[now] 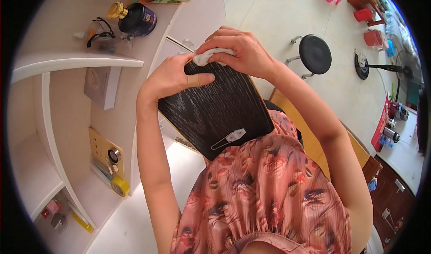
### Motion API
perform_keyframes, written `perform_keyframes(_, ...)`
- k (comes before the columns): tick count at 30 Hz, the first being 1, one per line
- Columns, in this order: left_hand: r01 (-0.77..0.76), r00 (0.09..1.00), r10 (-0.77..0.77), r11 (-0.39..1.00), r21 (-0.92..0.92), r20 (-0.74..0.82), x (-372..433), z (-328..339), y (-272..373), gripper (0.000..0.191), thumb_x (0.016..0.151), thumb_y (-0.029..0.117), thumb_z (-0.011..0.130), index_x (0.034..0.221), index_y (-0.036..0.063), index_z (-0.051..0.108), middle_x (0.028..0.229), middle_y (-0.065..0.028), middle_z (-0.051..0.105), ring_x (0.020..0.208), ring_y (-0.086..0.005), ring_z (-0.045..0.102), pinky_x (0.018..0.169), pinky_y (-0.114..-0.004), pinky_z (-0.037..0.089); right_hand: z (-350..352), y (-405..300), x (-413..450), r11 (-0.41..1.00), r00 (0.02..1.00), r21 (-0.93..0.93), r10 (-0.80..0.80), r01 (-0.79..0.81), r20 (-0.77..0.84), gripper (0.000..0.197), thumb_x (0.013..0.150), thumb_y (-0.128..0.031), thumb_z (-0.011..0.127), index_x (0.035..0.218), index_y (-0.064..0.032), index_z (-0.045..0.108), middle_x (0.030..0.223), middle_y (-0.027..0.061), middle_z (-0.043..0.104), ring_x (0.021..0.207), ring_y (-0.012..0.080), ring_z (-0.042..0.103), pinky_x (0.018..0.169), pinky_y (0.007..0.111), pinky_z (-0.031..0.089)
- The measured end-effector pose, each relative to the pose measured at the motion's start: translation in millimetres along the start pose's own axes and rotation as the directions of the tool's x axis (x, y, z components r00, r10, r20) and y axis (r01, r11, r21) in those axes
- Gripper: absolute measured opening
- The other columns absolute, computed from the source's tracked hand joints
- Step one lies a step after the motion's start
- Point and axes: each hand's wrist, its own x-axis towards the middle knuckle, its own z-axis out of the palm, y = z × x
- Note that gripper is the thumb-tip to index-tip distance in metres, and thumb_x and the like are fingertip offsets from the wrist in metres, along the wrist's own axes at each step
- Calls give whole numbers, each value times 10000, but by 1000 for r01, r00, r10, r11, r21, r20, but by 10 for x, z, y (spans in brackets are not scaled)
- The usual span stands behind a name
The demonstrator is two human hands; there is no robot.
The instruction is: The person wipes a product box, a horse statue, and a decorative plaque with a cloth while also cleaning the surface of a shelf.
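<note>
A black wood-grain plaque with a thin gold edge leans against the front of my patterned top. Near its lower edge sits a metal hanger with a wire loop. My left hand grips the upper left corner, thumb across the dark face, with a tan bandage around that thumb. Bunched in my right hand is a white cloth, pressed over the top edge of the plaque. The other side of the plaque is hidden.
White shelves on the left hold a dark bottle, glasses, a box and yellow tape. A black round stool and a fan stand on the tiled floor at right.
</note>
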Motion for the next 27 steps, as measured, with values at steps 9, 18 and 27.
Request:
perform_keyframes(9,177,984,-177,952,-252,25,-35,87,-311,608,913,557,657,1141,-7,688,858,-93,708,761,-173,675,709,-315,533,6,-125,-882,983,983,12,183,-183,-16,444,685,78,738,1043,-184,761,1121,79,525,1050,264,555,881,374,504)
perform_keyframes(18,279,947,-322,839,-467,-13,64,172,-745,656,979,614,511,1091,0,716,895,-56,710,798,-113,651,757,-257,510,-231,-326,-1756,911,882,59,376,-407,286,374,704,22,776,1017,-183,775,1097,65,583,986,248,627,839,365,527)
perform_keyframes(27,294,947,-322,828,-477,26,186,269,-1046,612,1030,528,468,1173,-29,679,1034,-74,706,914,-152,652,846,-304,504,-172,-362,-1862,928,894,-99,372,-358,249,347,679,39,728,976,-139,759,1018,58,595,982,266,600,837,360,525)
